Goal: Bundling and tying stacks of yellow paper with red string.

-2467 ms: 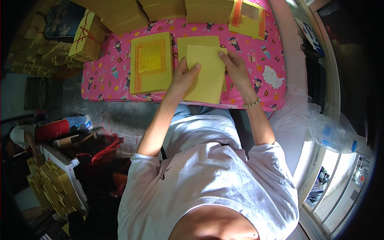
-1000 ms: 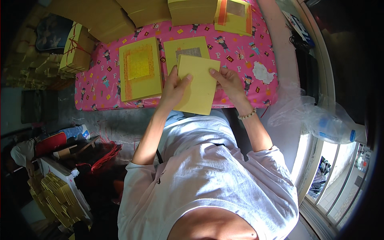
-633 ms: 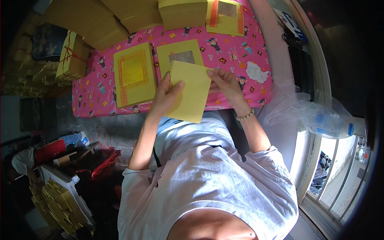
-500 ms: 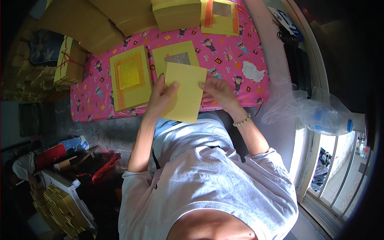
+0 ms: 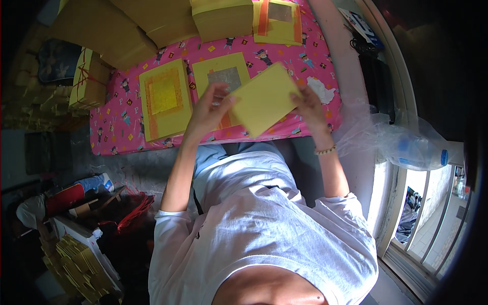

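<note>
A plain yellow paper sheet (image 5: 267, 100) is held tilted above the near edge of the pink-covered table. My right hand (image 5: 310, 108) pinches it by its right edge, slightly blurred. My left hand (image 5: 207, 111) is by the sheet's left corner, fingers apart and thumb close to it; whether the thumb touches it I cannot tell. Behind my left hand lies yellow paper with a silver foil square (image 5: 223, 79), partly covered by the hand and the held sheet. To the left lies a yellow paper stack with a gold square in an orange border (image 5: 163, 99).
Tall yellow-brown paper stacks (image 5: 223, 23) line the table's far side. At the far right lies silver-square paper with orange bands (image 5: 278, 23). A white torn patch (image 5: 321, 91) marks the pink cover (image 5: 114, 137). A clear plastic bag with a bottle (image 5: 414, 150) is at right.
The sheet has moved right and turned to a slant. My right hand went right with it, while my left hand came off its left side and its fingers spread.
</note>
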`<state>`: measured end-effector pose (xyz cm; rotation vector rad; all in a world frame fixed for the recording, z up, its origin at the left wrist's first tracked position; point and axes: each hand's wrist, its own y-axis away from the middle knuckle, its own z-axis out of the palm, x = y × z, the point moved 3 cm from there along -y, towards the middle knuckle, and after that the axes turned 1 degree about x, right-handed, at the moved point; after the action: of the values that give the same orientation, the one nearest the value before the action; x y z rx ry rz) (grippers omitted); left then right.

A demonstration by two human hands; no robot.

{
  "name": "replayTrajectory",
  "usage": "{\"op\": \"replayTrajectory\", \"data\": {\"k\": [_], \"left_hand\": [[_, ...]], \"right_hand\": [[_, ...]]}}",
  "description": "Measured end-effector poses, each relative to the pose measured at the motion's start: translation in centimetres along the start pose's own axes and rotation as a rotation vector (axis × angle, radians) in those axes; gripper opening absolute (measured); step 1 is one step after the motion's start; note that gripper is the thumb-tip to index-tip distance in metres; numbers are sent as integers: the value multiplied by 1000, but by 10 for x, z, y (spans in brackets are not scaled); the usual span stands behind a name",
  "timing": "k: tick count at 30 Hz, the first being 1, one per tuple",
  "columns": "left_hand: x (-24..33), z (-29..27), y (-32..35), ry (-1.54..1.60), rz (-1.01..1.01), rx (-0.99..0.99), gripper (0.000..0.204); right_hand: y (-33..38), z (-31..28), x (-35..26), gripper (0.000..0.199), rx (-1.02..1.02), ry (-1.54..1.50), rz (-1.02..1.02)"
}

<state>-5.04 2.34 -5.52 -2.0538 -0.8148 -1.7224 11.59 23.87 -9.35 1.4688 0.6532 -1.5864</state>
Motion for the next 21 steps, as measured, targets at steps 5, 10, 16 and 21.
{"op": "replayTrajectory", "data": {"k": [5,10,16,21], "left_hand": [[-14,-21,10,-155,90,209,30],[-19,-10,26,-433,101,132,32],[-29,8,38,-766,243,104,37],[-28,10,38,-813,279,101,33]], "right_hand": [[-24,-55,4,24,394,57,-167],[-36,-66,25,25,466,376,-215],[-26,-39,-2,29,549,1160,-371],[-18,-30,-13,33,607,1445,-271]]}}
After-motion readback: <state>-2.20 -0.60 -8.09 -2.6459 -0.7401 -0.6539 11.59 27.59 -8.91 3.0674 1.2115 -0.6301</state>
